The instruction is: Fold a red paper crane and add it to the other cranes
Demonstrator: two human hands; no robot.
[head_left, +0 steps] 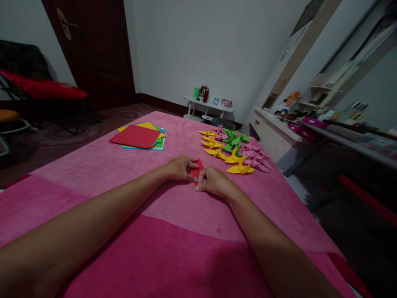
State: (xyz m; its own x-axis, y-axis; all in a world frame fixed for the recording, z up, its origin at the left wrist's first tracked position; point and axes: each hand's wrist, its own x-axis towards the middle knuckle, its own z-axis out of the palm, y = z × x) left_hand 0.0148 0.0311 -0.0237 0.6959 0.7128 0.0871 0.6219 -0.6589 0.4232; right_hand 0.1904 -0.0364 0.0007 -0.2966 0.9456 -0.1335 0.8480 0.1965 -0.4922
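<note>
A small folded piece of red origami paper [196, 170] lies on the pink cloth between my hands. My left hand [182, 167] holds its left side, thumb and fingers curved round it on the table. At its lower right, my right hand [211, 181] is closed, with thumb and bent fingers pinching the paper's edge. The fingers partly hide the folds. Right of my hands sit several folded paper cranes: yellow cranes [240, 169] nearest, with green cranes [232, 140] and pink cranes [254, 155] behind and beside them.
A stack of coloured paper sheets [136, 136], red on top, lies at the table's far left. The pink cloth [173, 236] covers the table. Beyond stands a small white side table [208, 102] with a dark bin [223, 123] near it. A cluttered desk [276, 120] is on the right.
</note>
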